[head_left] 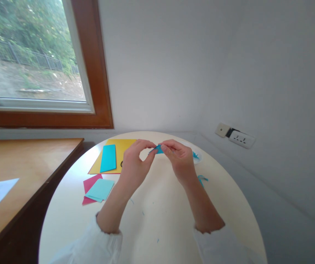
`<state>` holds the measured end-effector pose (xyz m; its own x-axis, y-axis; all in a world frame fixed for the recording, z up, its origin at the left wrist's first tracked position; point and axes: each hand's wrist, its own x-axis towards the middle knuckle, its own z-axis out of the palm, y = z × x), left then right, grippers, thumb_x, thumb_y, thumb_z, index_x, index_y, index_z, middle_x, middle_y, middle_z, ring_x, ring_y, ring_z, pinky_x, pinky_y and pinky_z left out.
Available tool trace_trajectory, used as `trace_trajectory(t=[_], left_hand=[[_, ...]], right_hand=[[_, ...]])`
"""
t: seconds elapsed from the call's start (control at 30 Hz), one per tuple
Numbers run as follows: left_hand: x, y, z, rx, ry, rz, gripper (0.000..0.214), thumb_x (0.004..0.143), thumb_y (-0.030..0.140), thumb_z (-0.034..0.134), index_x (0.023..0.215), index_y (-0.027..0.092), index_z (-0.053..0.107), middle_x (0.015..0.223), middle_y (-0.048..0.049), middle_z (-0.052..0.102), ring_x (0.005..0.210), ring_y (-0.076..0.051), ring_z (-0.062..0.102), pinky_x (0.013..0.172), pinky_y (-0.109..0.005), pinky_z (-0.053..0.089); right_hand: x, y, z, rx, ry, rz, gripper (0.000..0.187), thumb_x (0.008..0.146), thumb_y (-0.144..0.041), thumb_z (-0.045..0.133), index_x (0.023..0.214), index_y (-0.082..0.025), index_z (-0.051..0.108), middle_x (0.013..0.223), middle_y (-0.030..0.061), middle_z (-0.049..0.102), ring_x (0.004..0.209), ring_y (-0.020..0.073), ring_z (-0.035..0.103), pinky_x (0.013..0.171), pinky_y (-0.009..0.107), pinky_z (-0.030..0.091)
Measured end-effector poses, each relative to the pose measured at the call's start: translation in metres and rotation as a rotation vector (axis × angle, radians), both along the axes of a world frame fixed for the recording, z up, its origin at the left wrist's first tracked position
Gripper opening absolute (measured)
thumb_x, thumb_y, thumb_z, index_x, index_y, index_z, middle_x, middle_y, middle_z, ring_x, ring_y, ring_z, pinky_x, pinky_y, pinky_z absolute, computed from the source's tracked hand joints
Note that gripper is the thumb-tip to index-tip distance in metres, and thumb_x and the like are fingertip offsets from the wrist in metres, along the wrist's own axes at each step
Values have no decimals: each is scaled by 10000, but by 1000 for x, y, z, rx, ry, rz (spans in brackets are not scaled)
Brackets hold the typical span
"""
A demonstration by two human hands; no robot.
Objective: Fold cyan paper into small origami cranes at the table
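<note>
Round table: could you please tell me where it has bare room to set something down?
Bare top lies between the forearms, near the front edge of the round table. Its left part is crowded by the yellow sheet and the pink and teal papers; blue scraps lie right.

Both hands meet above a round cream tabletop [160,220]. The left hand [134,161] and the right hand [179,157] pinch a small folded piece of blue paper [158,149] between their fingertips, each grip closed on it. To the left lie a yellow sheet of card [121,146] with a blue paper rectangle [108,158] on it, and nearer, a pale turquoise paper sheet [100,190] over a pink paper sheet [89,184]. Blue paper scraps [202,179] lie by the right wrist. A wooden desk [22,161] stands beside, under a window.
</note>
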<state>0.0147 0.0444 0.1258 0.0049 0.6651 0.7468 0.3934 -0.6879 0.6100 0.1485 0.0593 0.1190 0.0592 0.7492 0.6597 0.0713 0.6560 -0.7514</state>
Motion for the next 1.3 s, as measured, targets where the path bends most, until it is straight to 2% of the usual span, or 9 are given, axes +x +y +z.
trace_trajectory(t=[0.1,0.23,0.37,0.5,1.03,1.3], left_hand=[[0,-1,2,58,19,32,45,749,169,595,746,202,624,782,-27,640,731,-155,590,687,-280,482],[2,-2,0,57,0,52,18,748,184,614,757,195,625,766,-23,640,683,-145,585,658,-271,471],[3,-1,-2,66,-7,69,24,762,193,609,777,183,625,773,-33,665,742,-160,615,689,-277,475],[4,-1,-2,47,-11,98,33,766,206,606,787,198,630,812,-33,699,791,-180,638,744,-310,485],[5,-2,-1,-56,-75,39,70,744,228,622,796,186,643,771,-34,688,736,-168,620,733,-308,493],[4,0,-2,2,-67,10,20,733,202,612,736,198,632,759,-27,642,716,-157,579,689,-289,477]], right_hand=[[-3,-2,0,31,25,-15,91,736,-273,632,704,-193,660,717,8,670,713,140,618,668,281,507],[-7,-3,-1,37,80,-59,96,744,-276,628,706,-190,646,703,5,653,665,129,602,603,262,505],[-11,-4,-2,49,139,-59,92,746,-271,630,712,-187,645,709,6,642,623,117,587,576,257,503],[-14,-5,-2,80,120,-102,84,751,-265,623,717,-192,647,735,17,644,696,135,601,622,272,509],[-17,-5,-4,130,146,-170,52,727,-231,632,709,-212,677,769,25,646,763,149,605,602,269,504],[-17,-5,-5,127,83,-133,76,740,-259,625,708,-211,674,764,24,647,754,149,606,617,275,504]])
